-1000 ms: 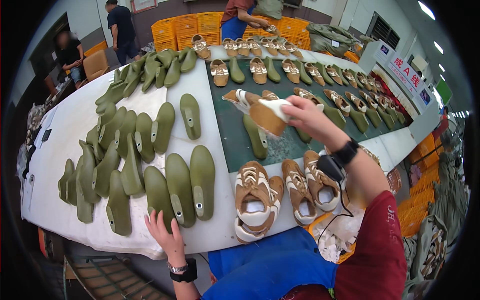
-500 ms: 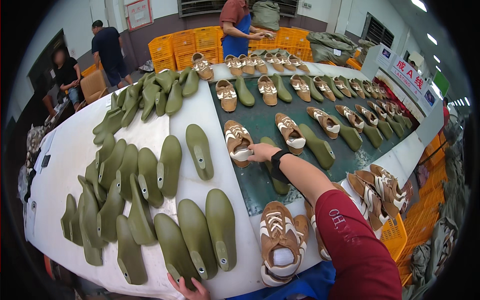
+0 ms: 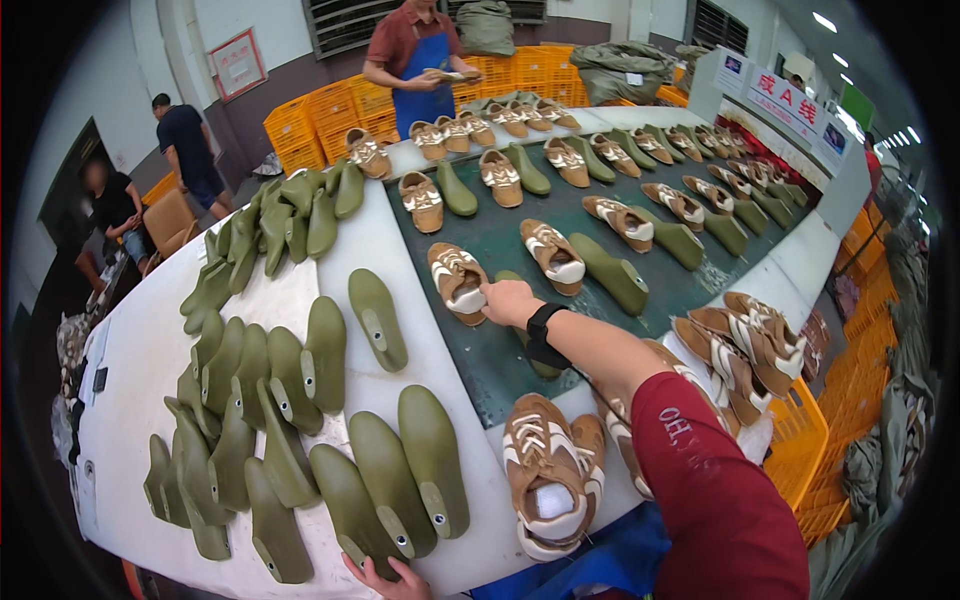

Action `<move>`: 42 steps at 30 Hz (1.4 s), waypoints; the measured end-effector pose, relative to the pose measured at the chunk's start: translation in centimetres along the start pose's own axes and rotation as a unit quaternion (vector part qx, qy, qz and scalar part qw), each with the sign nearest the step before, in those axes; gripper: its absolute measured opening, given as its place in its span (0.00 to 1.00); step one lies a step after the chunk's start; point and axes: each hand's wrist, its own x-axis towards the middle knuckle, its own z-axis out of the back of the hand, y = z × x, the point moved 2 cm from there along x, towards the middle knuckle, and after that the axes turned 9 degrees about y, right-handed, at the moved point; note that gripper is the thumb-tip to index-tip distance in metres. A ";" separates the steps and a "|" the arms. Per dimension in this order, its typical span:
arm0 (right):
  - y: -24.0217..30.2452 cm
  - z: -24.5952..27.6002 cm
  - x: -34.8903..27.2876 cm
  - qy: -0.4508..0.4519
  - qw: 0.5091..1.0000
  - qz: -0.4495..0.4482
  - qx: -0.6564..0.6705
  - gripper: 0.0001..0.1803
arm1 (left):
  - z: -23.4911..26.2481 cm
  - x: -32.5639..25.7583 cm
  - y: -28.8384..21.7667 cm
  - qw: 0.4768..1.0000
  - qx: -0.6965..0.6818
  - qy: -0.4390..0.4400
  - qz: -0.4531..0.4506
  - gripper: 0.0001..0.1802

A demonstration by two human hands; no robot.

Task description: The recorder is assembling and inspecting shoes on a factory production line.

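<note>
On the green belt, right hand (image 3: pixel 508 300) grip rests loosely open against a tan shoe's (image 3: pixel 456 282) edge.

Head view, looking down, table (image 3: pixel 300 300) near

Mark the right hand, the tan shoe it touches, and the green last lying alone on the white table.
right hand (image 3: pixel 510 300), head view, back of hand
tan shoe (image 3: pixel 455 278), head view, laced upper
green last (image 3: pixel 377 318), head view, top face

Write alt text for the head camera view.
The person's right hand touches a tan and white shoe on a dark green conveyor belt; the left hand grips the white table's near edge beside olive green shoe lasts.
</note>
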 end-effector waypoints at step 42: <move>3.4 -1.1 -34.0 -0.034 0.937 0.312 0.153 0.20 | -1.8 4.2 -20.0 0.842 -0.141 0.444 -0.272 0.21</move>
